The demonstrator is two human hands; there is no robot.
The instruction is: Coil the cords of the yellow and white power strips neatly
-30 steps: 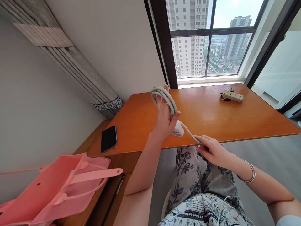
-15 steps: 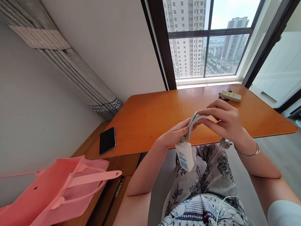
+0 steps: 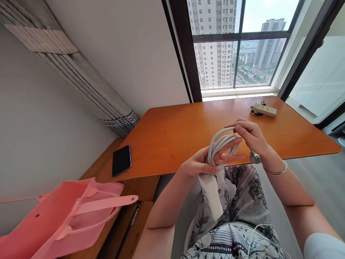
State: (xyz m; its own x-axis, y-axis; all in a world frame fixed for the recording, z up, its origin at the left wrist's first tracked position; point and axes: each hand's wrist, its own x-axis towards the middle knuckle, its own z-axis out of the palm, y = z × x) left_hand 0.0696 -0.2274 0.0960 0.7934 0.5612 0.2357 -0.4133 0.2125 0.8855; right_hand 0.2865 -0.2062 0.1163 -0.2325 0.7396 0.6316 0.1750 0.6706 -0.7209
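Observation:
A white cable (image 3: 215, 145) lies in several loops round the fingers of my left hand (image 3: 201, 162), whose thumb presses on it. From that hand a white power strip (image 3: 211, 196) hangs over my lap, its blue-marked face turned to the left. My right hand (image 3: 250, 135) pinches the top of the cable between thumb and fingers, just right of the loops. The grey plug (image 3: 254, 157) dangles below my right palm, near the wrist. Both hands are above the front edge of the orange-brown table (image 3: 172, 133).
A black phone (image 3: 122, 160) lies at the table's left end. Another power strip (image 3: 265, 109), cream with a black plug, is at the back right. A pink bag (image 3: 88, 212) stands open at the lower left. Behind the table are a window and a gathered curtain (image 3: 88, 82).
The cable loops have spread out and now show round my left fingers. My right hand has shifted slightly left and down. The hanging power strip has turned and sits lower.

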